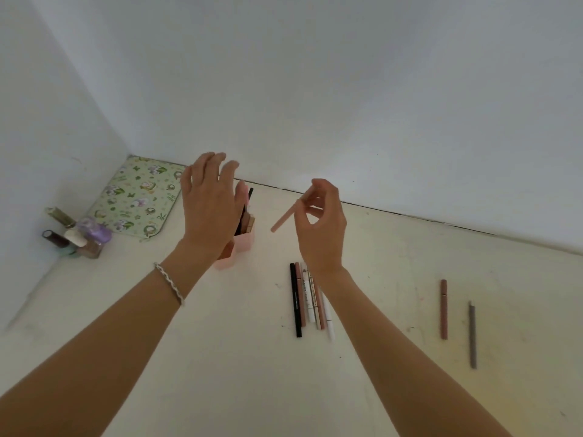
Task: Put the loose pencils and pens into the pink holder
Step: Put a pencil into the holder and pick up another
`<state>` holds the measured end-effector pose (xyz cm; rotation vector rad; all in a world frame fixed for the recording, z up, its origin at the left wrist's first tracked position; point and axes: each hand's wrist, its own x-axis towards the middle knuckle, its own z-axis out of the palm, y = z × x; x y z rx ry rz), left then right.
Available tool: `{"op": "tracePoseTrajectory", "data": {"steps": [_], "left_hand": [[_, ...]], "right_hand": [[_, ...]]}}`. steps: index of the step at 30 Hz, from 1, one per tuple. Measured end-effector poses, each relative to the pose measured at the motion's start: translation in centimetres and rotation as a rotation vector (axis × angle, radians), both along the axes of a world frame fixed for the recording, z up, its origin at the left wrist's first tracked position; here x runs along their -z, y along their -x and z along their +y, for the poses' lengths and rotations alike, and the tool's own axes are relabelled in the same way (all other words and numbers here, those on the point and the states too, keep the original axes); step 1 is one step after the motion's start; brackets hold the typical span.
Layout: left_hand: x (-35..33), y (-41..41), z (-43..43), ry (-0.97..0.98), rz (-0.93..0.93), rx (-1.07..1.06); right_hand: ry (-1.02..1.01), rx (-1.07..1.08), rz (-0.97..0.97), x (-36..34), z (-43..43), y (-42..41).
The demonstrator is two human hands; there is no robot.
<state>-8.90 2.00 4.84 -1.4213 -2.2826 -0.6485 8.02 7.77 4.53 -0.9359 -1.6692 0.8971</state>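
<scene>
Mid-transfer: right hand pinches a pink pencil in its fingertips, held in the air just right of the pink holder, which already has several pens standing in it. Next move, I'd judge: tip the pencil upright over the opening & drop it in, w/ more pens lying loose on the surface. Left hand is open, fingers spread, empty, raised in front of the holder.

Soft, even, rather dim daylight gives only faint shadows and no glare. The left hand is slightly motion-blurred at the fingertips. Wide-angle distortion bends the wall edges, and the bottles left of it look soft.
</scene>
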Motion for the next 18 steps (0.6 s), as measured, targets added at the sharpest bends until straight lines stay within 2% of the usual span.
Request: {"op": "tracePoseTrajectory", "data": {"steps": [2,6,8,11,14,16,18], "left_hand": [[-1.2,0.4,-0.3,-0.117,-0.021,0.02],[-2.9,0.9,-1.5,-0.173,-0.133,0.042],[-3.0,0.8,-2.3,-0.176,-0.181,0.051],[-2.8,-0.1,-3.0,-0.18,-0.277,0.076],[-2.2,-2.3,-3.5,-0.216,-0.331,0.128],[-1.1,-4.5,-3.4,-0.15,-0.346,0.21],[0.9,-6.8,-2.9,0.078,-0.451,0.213]], "right_hand": [[-0.021,-0.035,0.005,0.1,-0.8,1.5],[-0.008,-0.077,-0.048,1.5,-1.9,3.9],[-0.043,-0.115,-0.147,2.5,-2.1,4.7],[-0.201,-0.161,-0.371,3.6,-2.1,4.9],[-0.17,-0.077,-0.316,3.6,-1.9,3.7],[-0.08,0.027,-0.237,3.1,-1.1,2.2],[-0.013,0.089,-0.19,2.6,-0.1,0.6]]}}
